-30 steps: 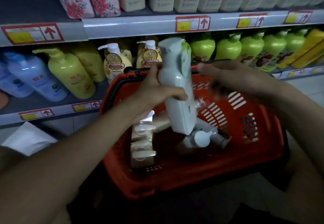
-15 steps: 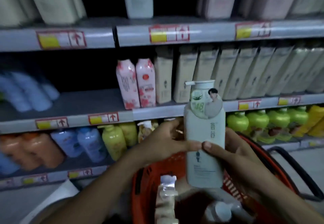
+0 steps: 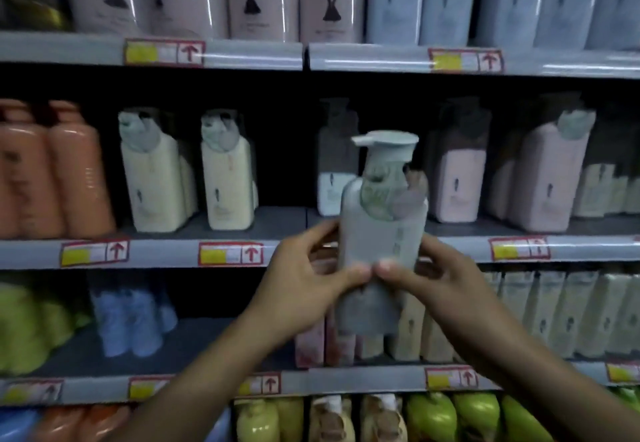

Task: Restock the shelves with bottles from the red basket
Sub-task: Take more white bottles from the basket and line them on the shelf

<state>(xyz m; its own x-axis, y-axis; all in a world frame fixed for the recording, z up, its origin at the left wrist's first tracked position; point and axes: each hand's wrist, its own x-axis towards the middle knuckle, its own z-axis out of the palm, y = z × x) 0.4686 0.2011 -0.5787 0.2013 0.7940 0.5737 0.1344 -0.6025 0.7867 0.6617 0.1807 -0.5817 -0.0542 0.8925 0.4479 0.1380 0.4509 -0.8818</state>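
Observation:
A pale grey-green pump bottle (image 3: 381, 230) stands upright in the air before the shelving, its spout pointing left. My left hand (image 3: 308, 279) grips its lower left side and my right hand (image 3: 429, 275) its lower right side, thumbs meeting on the front. The bottle is raised in front of a shelf (image 3: 277, 223) that has a dark gap between cream bottles (image 3: 227, 178) and a white bottle (image 3: 330, 192) further back. The red basket is out of view.
Orange bottles (image 3: 52, 171) stand at the left and pink ones (image 3: 547, 178) at the right of that shelf. Tall pink and blue packs fill the shelf above. Below are blue bottles (image 3: 128, 317), cream packs (image 3: 568, 317) and green bottles (image 3: 474, 417).
Both hands lifted the bottle out of the basket and up by more than one shelf. The view tilted upward, so the red basket dropped out of sight.

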